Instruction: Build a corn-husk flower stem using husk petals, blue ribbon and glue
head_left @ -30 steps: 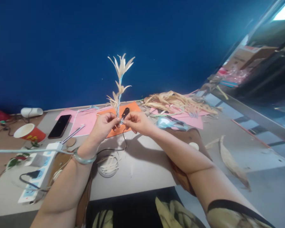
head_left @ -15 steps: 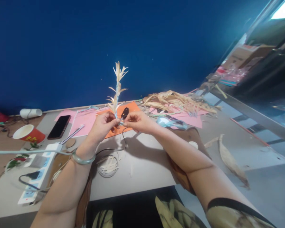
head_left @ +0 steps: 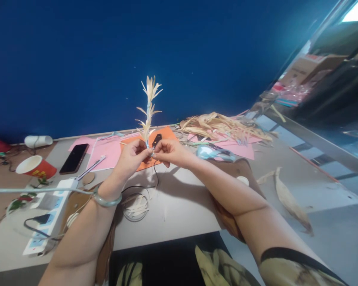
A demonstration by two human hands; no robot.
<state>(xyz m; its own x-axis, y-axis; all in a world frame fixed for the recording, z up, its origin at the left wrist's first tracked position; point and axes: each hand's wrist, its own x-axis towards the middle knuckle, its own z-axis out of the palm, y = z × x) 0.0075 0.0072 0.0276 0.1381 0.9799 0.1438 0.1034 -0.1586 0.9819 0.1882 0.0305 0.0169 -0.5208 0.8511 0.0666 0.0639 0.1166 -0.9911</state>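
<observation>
A tall spray of pale dried husk leaves [head_left: 150, 92] stands upright in front of the blue wall, its stem wrapped in light blue. My left hand [head_left: 130, 157] pinches the lower end of this stem between thumb and fingers. Touching it there, my right hand [head_left: 174, 153] is closed in a pinch at the foot of the stem; what lies between its fingertips is too small to make out. Behind the hands are an orange sheet [head_left: 169, 133] and a black object [head_left: 157, 139], with a dark cord running below.
Dried husks [head_left: 217, 124] are heaped at the back right over pink paper. On the left are a power strip [head_left: 55, 212], a phone [head_left: 74, 158] and a red paper cup [head_left: 46, 168]. A round dish [head_left: 135, 207] of pale strips sits near my left forearm.
The husk spray has shifted slightly right and turned a little. Both hands stay together at its base, with my left hand moved slightly to the right.
</observation>
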